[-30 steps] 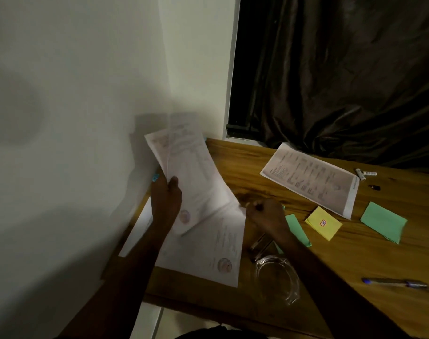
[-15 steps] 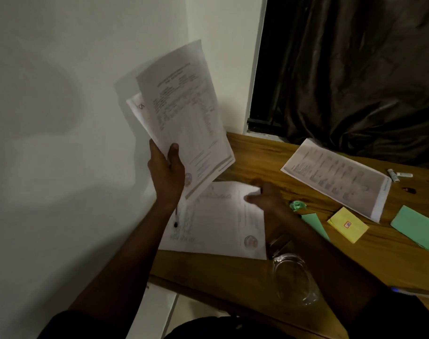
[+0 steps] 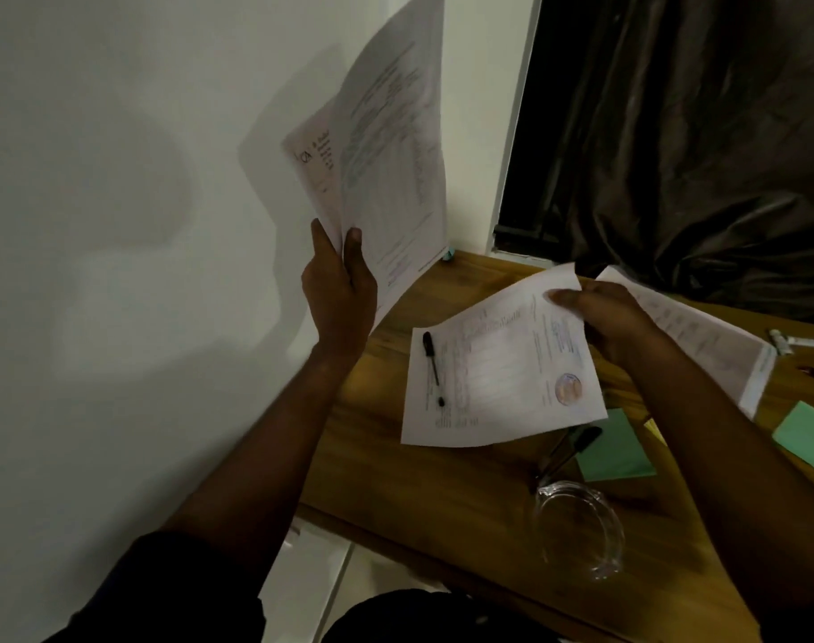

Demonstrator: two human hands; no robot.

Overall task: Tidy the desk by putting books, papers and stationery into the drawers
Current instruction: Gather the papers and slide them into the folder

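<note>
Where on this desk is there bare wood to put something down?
Bare wood lies along the near edge, below the stamped sheet and left of the glass dish, and at the back corner by the wall. The right side is crowded: green notes, a pen, another sheet.

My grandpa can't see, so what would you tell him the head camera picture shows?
A person's left hand holds papers up beside the wall, while the right hand pinches the far corner of a stamped sheet on the wooden desk. A black pen lies on that sheet; green notes and a glass dish sit nearby.
</note>
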